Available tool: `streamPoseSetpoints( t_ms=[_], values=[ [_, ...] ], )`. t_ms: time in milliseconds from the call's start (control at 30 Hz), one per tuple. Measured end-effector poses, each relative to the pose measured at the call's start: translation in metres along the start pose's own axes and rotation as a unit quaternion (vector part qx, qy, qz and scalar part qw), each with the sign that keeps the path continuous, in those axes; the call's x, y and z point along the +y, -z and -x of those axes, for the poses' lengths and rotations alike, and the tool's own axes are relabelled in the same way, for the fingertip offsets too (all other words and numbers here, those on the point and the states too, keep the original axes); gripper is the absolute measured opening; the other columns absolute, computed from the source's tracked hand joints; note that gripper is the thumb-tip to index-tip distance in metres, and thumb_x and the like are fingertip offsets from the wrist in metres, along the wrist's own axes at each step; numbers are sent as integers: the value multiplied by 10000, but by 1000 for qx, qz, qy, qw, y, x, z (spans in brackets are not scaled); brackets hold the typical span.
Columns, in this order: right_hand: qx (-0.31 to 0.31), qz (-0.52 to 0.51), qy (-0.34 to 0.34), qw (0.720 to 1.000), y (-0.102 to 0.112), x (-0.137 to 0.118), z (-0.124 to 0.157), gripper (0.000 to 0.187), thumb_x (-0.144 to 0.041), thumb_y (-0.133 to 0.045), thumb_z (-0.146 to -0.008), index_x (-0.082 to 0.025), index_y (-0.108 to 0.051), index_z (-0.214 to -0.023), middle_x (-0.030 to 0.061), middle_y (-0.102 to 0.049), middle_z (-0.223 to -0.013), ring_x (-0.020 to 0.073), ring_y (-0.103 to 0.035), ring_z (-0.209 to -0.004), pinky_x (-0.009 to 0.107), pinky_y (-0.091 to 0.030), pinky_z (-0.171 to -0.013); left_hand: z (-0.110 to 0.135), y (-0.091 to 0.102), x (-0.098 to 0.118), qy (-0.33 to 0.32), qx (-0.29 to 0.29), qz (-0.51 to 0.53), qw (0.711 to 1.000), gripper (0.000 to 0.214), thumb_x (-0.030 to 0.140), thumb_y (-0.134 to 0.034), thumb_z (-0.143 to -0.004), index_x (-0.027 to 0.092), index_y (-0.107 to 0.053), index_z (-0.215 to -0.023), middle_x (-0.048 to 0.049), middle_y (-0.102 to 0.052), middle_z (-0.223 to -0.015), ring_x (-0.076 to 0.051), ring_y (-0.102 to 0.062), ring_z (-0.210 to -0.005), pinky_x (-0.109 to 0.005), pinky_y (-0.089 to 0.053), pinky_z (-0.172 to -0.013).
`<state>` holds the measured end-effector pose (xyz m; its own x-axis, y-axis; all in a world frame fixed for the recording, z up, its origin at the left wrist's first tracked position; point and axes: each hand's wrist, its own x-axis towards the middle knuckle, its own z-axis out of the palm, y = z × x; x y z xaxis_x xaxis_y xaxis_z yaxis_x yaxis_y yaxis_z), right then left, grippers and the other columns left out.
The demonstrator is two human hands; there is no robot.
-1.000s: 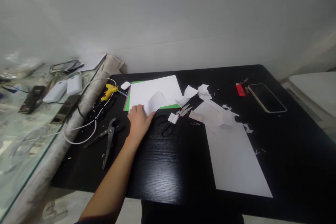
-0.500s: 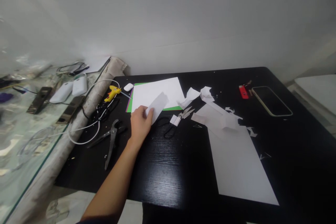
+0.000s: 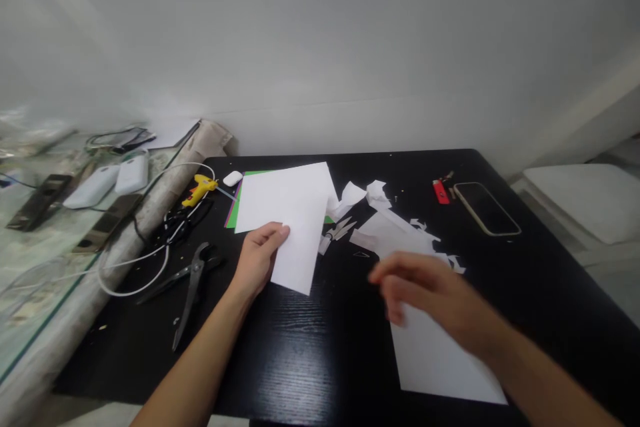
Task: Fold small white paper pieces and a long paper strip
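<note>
My left hand [image 3: 260, 252] is closed on a white sheet of paper [image 3: 299, 250], thumb on top, with the sheet's near end raised above the black table. Behind it lie more white sheets [image 3: 275, 190] on green paper [image 3: 231, 215]. My right hand [image 3: 425, 290], smeared by motion, hovers over a long white sheet [image 3: 445, 360], with its fingers loosely bent and apart and nothing visible in them. Between the hands lie scissors [image 3: 343, 228], their handles partly hidden by the held sheet. Paper scraps [image 3: 377, 195] are strewn beyond my right hand.
Pliers [image 3: 193, 280], a yellow glue gun [image 3: 200, 190] with a white cable [image 3: 163, 270] and a white mouse-like object [image 3: 233, 178] are at the left. A red lighter [image 3: 441, 191] and a phone [image 3: 487, 209] lie at the right. A glass-topped surface [image 3: 45, 280] adjoins the table.
My right hand has come into view from the right. My left hand's white sheet now shows as a broader piece, swung toward me and covering part of the scissors. The view has shifted slightly.
</note>
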<state>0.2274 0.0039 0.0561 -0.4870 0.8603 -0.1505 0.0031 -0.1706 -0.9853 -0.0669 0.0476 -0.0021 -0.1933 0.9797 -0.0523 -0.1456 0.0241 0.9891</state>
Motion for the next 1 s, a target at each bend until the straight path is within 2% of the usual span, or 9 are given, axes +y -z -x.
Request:
streamPoseSetpoints(
  t_ms=[67, 133, 200, 300, 400, 567, 700, 867, 1000],
  values=[
    [-6, -35, -24, 999, -11, 15, -12, 407, -516, -764, -917, -178, -714, -1140, 58, -731, -908, 181, -703, -769, 332, -599, -730, 9, -10, -3, 62, -79, 20, 995, 361, 468, -881, -736, 143, -762, -839, -31, -722, -695, -161, -640, -605, -271, -510, -615],
    [0, -72, -35, 997, -21, 32, -23, 492, -562, -793, -867, -186, -694, -1168, 77, -736, -995, 219, -710, -861, 358, -594, -753, 21, -22, -8, 99, -164, 15, 981, 332, 433, -868, -786, 143, -740, -882, -47, -763, -770, -152, -675, -644, -252, -528, -637],
    [47, -79, -27, 995, -26, 47, -29, 449, -561, -797, -857, -179, -708, -1078, 77, -737, -983, 225, -690, -874, 358, -576, -763, 33, -33, -14, 121, -237, 1, 964, 329, 419, -856, -812, 138, -697, -875, -49, -764, -781, -141, -680, -640, -241, -540, -634],
    [99, -40, -54, 993, -24, 62, -29, 448, -597, -778, -848, -153, -711, -860, 66, -714, -810, 209, -644, -739, 326, -514, -644, 49, -46, -24, 143, -300, -36, 942, 357, 457, -799, -868, 148, -663, -986, 16, -660, -644, -106, -587, -503, -192, -465, -475],
    [113, -28, -59, 991, -21, 71, -27, 464, -611, -784, -827, -152, -726, -855, 63, -712, -786, 218, -639, -732, 326, -500, -636, 56, -51, -32, 143, -310, -56, 938, 370, 505, -710, -933, 152, -634, -1013, 37, -607, -622, -90, -542, -449, -174, -425, -415],
    [102, -15, -58, 993, -21, 77, -29, 428, -589, -777, -834, -164, -728, -850, 67, -721, -802, 226, -649, -734, 327, -507, -632, 55, -50, -35, 137, -289, -108, 941, 418, 574, -637, -955, 162, -612, -896, 44, -570, -618, -83, -502, -379, -176, -397, -324],
    [95, 7, -56, 994, -18, 77, -29, 413, -579, -746, -865, -167, -721, -850, 71, -718, -788, 224, -649, -711, 322, -496, -612, 53, -49, -37, 137, -288, -139, 937, 433, 585, -609, -966, 160, -623, -887, 40, -565, -603, -88, -512, -384, -172, -400, -324],
    [86, -4, -48, 995, -16, 74, -28, 384, -553, -736, -885, -170, -740, -917, 84, -746, -866, 242, -675, -797, 344, -533, -689, 55, -46, -39, 143, -287, -154, 935, 445, 597, -596, -969, 169, -605, -848, 36, -571, -567, -96, -518, -378, -173, -392, -322],
    [85, -13, -48, 995, -16, 75, -29, 370, -539, -739, -891, -169, -732, -902, 74, -737, -856, 229, -665, -784, 336, -525, -683, 53, -45, -39, 147, -281, -154, 936, 459, 611, -599, -961, 182, -573, -803, 49, -548, -527, -93, -493, -351, -173, -365, -312]
  ],
)
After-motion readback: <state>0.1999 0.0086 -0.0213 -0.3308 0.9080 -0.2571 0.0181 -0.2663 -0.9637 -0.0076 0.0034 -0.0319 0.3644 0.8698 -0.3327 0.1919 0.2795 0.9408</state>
